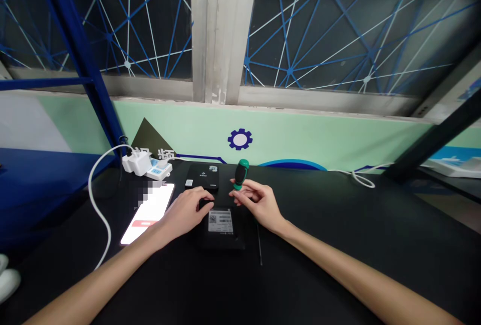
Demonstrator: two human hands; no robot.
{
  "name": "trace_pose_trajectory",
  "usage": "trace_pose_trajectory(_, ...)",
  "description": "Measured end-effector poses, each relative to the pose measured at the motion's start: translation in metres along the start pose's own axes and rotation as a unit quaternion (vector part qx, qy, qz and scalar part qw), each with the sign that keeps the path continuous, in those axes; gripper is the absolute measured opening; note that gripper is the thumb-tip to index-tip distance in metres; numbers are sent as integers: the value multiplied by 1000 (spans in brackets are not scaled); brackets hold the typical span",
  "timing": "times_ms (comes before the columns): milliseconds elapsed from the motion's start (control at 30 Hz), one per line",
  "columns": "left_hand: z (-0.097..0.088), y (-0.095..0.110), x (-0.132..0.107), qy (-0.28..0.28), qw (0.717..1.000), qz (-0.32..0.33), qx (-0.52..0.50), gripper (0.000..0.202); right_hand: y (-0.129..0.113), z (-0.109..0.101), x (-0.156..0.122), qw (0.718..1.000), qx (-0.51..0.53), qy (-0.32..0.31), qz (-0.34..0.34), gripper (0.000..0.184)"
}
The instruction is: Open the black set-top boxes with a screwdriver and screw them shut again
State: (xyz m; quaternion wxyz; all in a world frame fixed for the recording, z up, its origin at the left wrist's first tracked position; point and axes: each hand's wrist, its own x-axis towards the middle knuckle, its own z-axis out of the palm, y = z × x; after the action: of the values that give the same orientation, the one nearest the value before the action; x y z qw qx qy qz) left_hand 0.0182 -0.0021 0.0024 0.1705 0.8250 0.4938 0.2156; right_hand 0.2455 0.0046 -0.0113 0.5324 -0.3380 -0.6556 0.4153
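Observation:
A black box with a white printed label (221, 222) lies label up on the black table in front of me. My left hand (191, 210) grips its far left corner, thumb and curled fingers pressed to the edge. Above the box's far right corner, my right hand (260, 203) is closed around a screwdriver with a green and black handle (241, 173). The screwdriver stands nearly upright, its handle on top; fingers hide the shaft and tip. Just right of the box, a thin dark rod (259, 247) lies on the table.
Behind the labelled box lies another flat black box (202, 176). A phone with a bright screen (149, 213) rests at left, near a white power strip (160, 169) with a plug and white cable (98, 204). Blue shelf posts (84, 59) and a green wall (293, 134) bound the table.

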Motion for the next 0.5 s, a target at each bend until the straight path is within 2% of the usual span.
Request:
trace_pose_trajectory(133,0,0,0,-3,1000,0,2,27,5,-4,-2,999,-46,16,-18,24)
trace_pose_trajectory(300,-3,1,1,-10,1000,8,8,26,11,-4,-6,994,-91,26,-56,18)
trace_pose_trajectory(500,-4,2,-1,-11,1000,16,17,27,13,-2,-6,997,-58,34,-38,20)
